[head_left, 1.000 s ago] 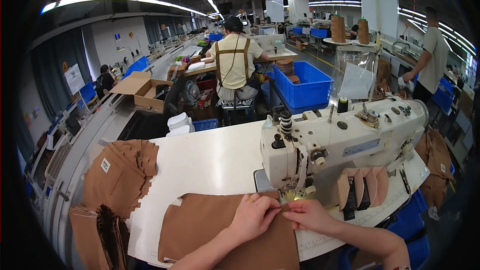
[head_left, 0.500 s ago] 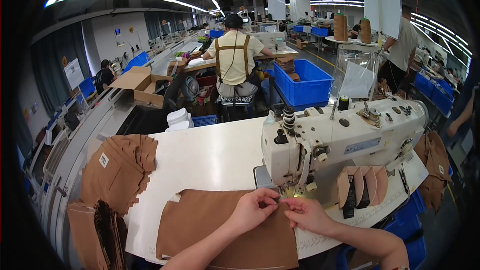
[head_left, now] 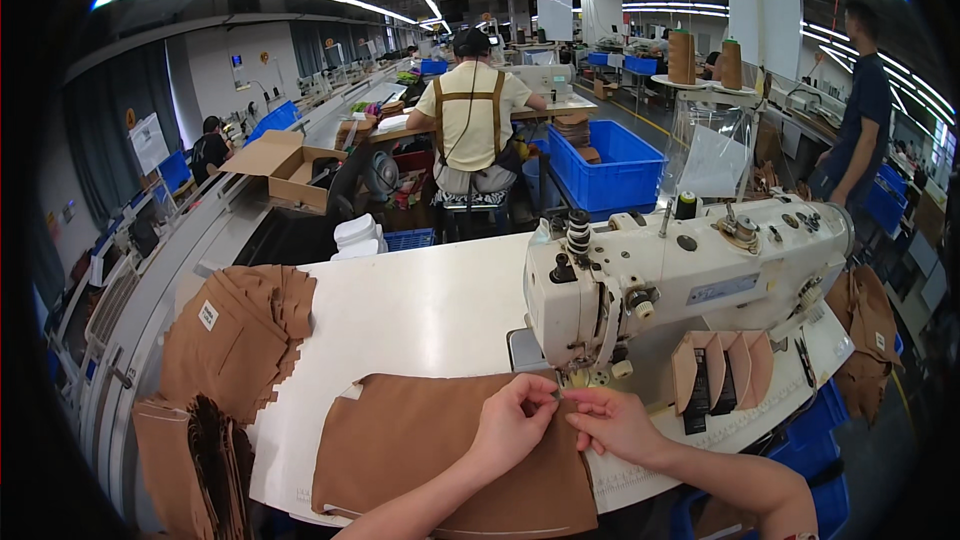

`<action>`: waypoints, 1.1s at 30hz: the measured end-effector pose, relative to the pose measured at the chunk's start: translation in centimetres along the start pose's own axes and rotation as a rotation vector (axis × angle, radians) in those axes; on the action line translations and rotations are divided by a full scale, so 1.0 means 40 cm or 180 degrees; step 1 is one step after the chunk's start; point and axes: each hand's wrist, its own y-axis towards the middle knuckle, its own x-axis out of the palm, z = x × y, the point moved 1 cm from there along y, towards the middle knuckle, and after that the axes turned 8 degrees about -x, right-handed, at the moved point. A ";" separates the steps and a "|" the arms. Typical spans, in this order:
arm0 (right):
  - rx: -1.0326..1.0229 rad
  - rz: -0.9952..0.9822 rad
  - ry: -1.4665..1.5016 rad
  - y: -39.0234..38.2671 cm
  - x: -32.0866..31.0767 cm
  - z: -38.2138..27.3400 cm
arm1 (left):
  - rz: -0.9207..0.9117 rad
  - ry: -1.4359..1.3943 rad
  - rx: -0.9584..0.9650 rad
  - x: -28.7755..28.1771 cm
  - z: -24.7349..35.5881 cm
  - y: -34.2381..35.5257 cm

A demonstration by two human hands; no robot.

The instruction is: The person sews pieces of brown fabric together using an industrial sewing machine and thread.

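A flat brown fabric piece point(head_left: 420, 440) lies on the white table in front of me, its far right corner near the needle of the white sewing machine point(head_left: 680, 280). Over that corner my left hand point(head_left: 515, 420) is closed in a pinch. My right hand point(head_left: 610, 425) pinches close beside it, fingertips almost meeting the left ones. Whatever sits between the fingertips is too small to make out. Just beyond them is the machine's presser foot area point(head_left: 590, 376).
Stacked brown pieces point(head_left: 235, 330) lie at the table's left, with more folded ones point(head_left: 190, 460) below. Right of the needle stands a divided holder point(head_left: 725, 370) with black labels, beside black thread snips point(head_left: 805, 362). A blue bin point(head_left: 605, 170) and a seated co-worker point(head_left: 470, 120) are ahead.
Both hands stay pinched near the needle, with only a slight shift of the left. At the back right, one standing person has gone from view and another in dark blue has come in.
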 end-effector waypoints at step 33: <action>-0.2704 0.0174 -0.3769 0.006 -0.030 0.003 | 0.0382 0.2436 0.1931 0.002 -0.007 -0.016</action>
